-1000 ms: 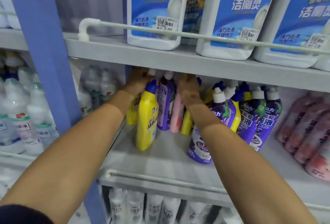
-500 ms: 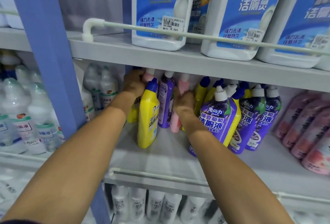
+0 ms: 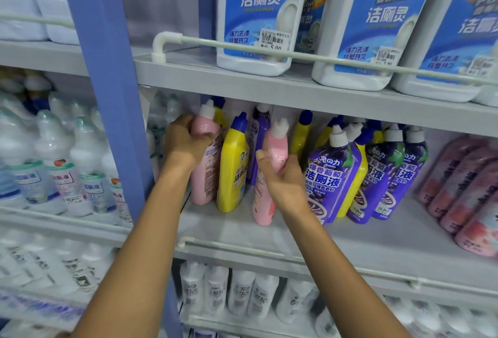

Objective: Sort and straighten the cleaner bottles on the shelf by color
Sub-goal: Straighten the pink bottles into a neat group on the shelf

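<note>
Right now both hands are busy on the middle shelf point(image 3: 269, 238), where the cleaner bottles stand all mixed up. The left hand point(image 3: 184, 143) is curled round the top part of the left pink bottle point(image 3: 206, 176). That bottle stands almost straight near the left end of the shelf, close to the blue post point(image 3: 107, 81). The right hand point(image 3: 283, 178) grips the right pink bottle point(image 3: 275, 146) round its upper part. This one leans, with its white cap tipped to the right. Its bottom is down by the shelf, but I cannot tell if it touches or is a little bit up.

One yellow bottle point(image 3: 233, 168) stands between the two pink ones, touching or nearly touching the left one. To the right, the purple bottles point(image 3: 332, 176) crowd together, and more yellow bottles point(image 3: 301, 132) poke up among and behind them.

It looks to me like the pink ones are being picked out to make one pink group. The sorting seems far from done, as yellow and purple are in a jumble.

Next, I think the two pink bottles need to end up side by side. For that, the yellow bottle has to come out of the gap, or the right pink bottle has to be lifted over or round it. It should then be set down straight, label to the front.
</note>
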### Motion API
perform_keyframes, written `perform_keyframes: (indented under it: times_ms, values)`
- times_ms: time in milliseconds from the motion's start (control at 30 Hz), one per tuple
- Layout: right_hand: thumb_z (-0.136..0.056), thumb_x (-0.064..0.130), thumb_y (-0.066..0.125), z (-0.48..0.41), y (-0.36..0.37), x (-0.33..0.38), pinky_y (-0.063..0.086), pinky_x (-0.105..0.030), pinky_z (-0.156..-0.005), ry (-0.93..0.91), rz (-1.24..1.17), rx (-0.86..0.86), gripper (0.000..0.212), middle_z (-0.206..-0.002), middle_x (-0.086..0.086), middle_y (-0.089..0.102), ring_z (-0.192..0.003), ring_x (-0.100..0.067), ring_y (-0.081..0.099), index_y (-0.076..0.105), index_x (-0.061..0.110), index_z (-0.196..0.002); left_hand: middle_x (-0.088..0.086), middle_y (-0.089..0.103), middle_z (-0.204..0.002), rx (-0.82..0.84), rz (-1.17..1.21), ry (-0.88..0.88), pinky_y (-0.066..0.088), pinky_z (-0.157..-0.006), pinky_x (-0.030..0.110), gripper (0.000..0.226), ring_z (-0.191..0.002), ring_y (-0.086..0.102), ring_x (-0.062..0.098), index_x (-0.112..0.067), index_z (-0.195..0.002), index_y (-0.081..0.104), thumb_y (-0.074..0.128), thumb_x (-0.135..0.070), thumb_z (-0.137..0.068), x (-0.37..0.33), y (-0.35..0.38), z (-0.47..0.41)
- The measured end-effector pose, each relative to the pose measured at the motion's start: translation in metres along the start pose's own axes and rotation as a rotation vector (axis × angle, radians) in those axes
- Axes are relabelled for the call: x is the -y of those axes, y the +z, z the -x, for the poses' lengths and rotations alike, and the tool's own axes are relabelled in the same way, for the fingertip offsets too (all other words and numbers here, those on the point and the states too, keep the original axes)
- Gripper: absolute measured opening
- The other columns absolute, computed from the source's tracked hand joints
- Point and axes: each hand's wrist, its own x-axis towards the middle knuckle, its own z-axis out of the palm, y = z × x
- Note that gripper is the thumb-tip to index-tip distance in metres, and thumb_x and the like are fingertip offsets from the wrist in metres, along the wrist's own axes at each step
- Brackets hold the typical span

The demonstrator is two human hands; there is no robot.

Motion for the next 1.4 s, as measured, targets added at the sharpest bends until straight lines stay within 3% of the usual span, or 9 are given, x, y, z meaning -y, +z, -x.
perform_keyframes:
  times_ms: [167, 267, 400, 600, 867, 967, 1133, 1233, 1400]
  values:
    - [-0.092, 0.028, 0.075, 0.003, -0.012, -0.027, 0.057, -0.034, -0.096, 0.021, -0.202, 0.239, 0.049, -0.123, 0.004, 0.071, -0.110, -0.010, 0.069, 0.054, 0.025, -0.135, 0.003, 0.073, -0.104, 0.018, 0.040, -0.104, 0.060, -0.083, 0.049, 0.050, -0.091, 0.071, 0.025, -0.024, -0.111, 0.060, 0.077, -0.039, -0.066, 0.051, 0.010, 0.060]
    - [-0.092, 0.030, 0.075, 0.010, -0.017, -0.040, 0.056, -0.033, -0.095, 0.002, -0.140, 0.267, 0.049, -0.125, 0.007, 0.070, -0.111, -0.008, 0.068, 0.053, 0.027, -0.135, 0.004, 0.073, -0.110, -0.006, 0.035, -0.060, 0.060, -0.086, 0.046, 0.053, -0.094, 0.071, 0.025, -0.033, -0.119, 0.056, 0.077, -0.031, -0.070, 0.071, 0.011, 0.072]
    - [-0.085, 0.045, 0.079, 0.019, -0.020, -0.046, 0.057, -0.030, -0.094, -0.025, -0.048, 0.233, 0.067, -0.124, 0.011, 0.068, -0.110, -0.003, 0.066, 0.048, 0.022, -0.140, 0.001, 0.072, -0.116, 0.002, 0.023, -0.039, 0.059, -0.087, 0.044, 0.066, -0.099, 0.071, 0.025, -0.029, -0.127, 0.052, 0.081, -0.035, -0.068, 0.078, 0.011, 0.075]
    - [-0.082, 0.030, 0.085, 0.025, -0.023, -0.036, 0.057, -0.027, -0.083, -0.031, -0.077, 0.161, 0.052, -0.111, 0.004, 0.072, -0.094, -0.004, 0.070, 0.059, 0.015, -0.125, 0.008, 0.073, -0.110, -0.006, -0.024, -0.050, 0.058, -0.086, 0.043, 0.049, -0.095, 0.072, 0.030, -0.014, -0.122, 0.065, 0.085, -0.016, -0.078, 0.073, 0.009, 0.086]
    - [-0.082, 0.032, 0.084, 0.049, -0.080, -0.016, 0.058, -0.027, -0.087, -0.161, -0.098, 0.162, 0.055, -0.110, 0.009, 0.073, -0.101, -0.005, 0.069, 0.059, 0.016, -0.129, -0.005, 0.074, -0.110, 0.020, 0.111, 0.078, 0.059, -0.086, 0.039, 0.045, -0.098, 0.072, 0.014, -0.023, -0.120, 0.066, 0.085, -0.018, -0.079, 0.043, 0.005, 0.150]
    - [-0.081, 0.029, 0.085, 0.055, -0.116, -0.014, 0.058, -0.030, -0.089, -0.173, -0.109, 0.147, 0.052, -0.111, 0.007, 0.074, -0.100, -0.006, 0.069, 0.061, 0.016, -0.125, -0.009, 0.074, -0.105, 0.062, 0.161, 0.111, 0.057, -0.082, 0.032, 0.043, -0.094, 0.072, 0.014, -0.018, -0.119, 0.067, 0.084, -0.011, -0.080, 0.013, 0.027, 0.181]
    - [-0.081, 0.022, 0.085, 0.058, -0.197, -0.023, 0.058, -0.026, -0.083, -0.164, -0.104, 0.120, 0.042, -0.105, 0.005, 0.075, -0.096, -0.012, 0.071, 0.064, 0.015, -0.118, -0.012, 0.078, -0.102, 0.214, 0.286, 0.119, 0.056, -0.076, 0.019, 0.048, -0.092, 0.073, 0.008, -0.016, -0.116, 0.069, 0.082, -0.021, -0.071, -0.030, 0.098, 0.227]
    - [-0.079, 0.028, 0.086, 0.056, -0.252, -0.031, 0.057, -0.025, -0.081, -0.144, -0.103, 0.084, 0.044, -0.104, 0.005, 0.076, -0.096, -0.011, 0.072, 0.066, 0.013, -0.116, -0.008, 0.078, -0.106, 0.312, 0.311, 0.120, 0.058, -0.080, 0.024, 0.049, -0.098, 0.074, 0.012, -0.016, -0.120, 0.068, 0.085, -0.014, -0.075, -0.056, 0.149, 0.252]
    - [-0.079, 0.037, 0.086, 0.043, -0.342, -0.059, 0.059, -0.035, -0.087, -0.124, -0.026, 0.013, 0.048, -0.108, 0.006, 0.076, -0.101, -0.012, 0.072, 0.067, 0.018, -0.118, -0.007, 0.077, -0.109, 0.426, 0.311, 0.111, 0.059, -0.083, 0.035, 0.058, -0.099, 0.074, 0.014, -0.023, -0.120, 0.068, 0.083, -0.040, -0.067, -0.091, 0.234, 0.283]
